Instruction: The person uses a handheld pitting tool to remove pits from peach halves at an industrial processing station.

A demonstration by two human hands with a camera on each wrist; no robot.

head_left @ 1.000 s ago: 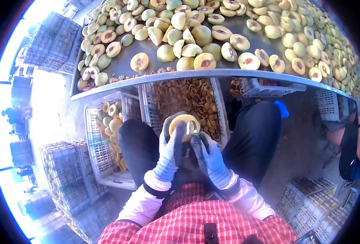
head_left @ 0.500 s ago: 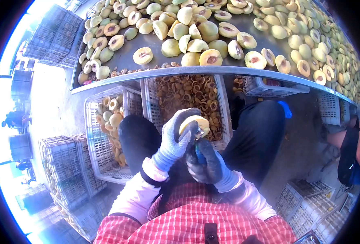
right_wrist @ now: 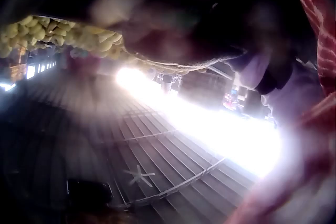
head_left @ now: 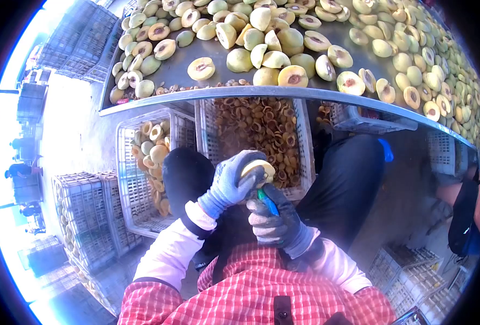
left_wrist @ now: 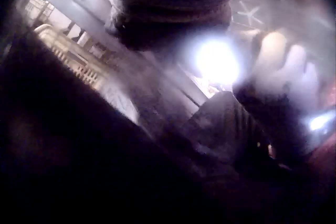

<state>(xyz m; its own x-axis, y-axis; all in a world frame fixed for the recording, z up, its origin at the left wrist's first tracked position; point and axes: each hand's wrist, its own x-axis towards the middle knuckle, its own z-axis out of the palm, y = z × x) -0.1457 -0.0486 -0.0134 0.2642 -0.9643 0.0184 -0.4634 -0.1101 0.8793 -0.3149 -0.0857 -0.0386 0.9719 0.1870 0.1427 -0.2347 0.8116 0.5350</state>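
Note:
In the head view my gloved left hand [head_left: 230,183] grips a yellow peach half [head_left: 262,167], thumb over its near side and fingers round the back. My gloved right hand [head_left: 279,223] is close below it. Its fingers curl round the green and blue handle of a small hand tool [head_left: 268,202], whose working end points up at the fruit and is hidden by the left thumb. Both hands are over my lap, in front of a white crate of brown, hollow fruit pieces [head_left: 261,130]. The wrist views are dark and glaring; neither shows the fruit clearly.
A metal table [head_left: 196,93] heaped with halved peaches [head_left: 294,77] spans the front. At the left a white crate [head_left: 137,208] holds paler fruit halves [head_left: 156,154]. Stacked crates [head_left: 88,216] stand farther left, more crates [head_left: 413,271] at the lower right. My knees flank the middle crate.
The peach half has tilted in my left hand. The right hand has turned and dropped slightly, showing more of the tool's handle; the curved metal loop seen earlier is now hidden.

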